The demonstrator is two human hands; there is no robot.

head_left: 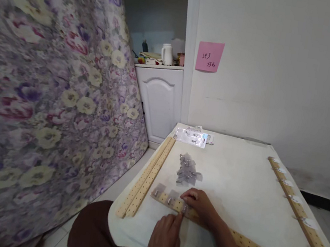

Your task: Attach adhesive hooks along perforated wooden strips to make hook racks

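Observation:
A wooden strip with holes [250,244] lies slantwise across the near part of the table. Clear square patches with metal hooks sit along its left part, among them one hook [158,192] at the end and a second hook [170,199] beside it. My right hand [202,205] is over the strip, its fingers curled in a pinch at a third clear hook patch [185,209]. From the near side, my left hand [164,239] reaches the same patch, index fingertip against its lower edge and fingers close together; its thumb is hidden. Beyond the strip lies a pile of clear hook patches [188,170].
Two bare wooden strips [150,176] lie side by side along the table's left edge. Another strip with white-backed hooks [301,214] runs along the right. Clear packaging [191,137] rests at the back left of the table [230,164]. A floral curtain [61,102] hangs at left.

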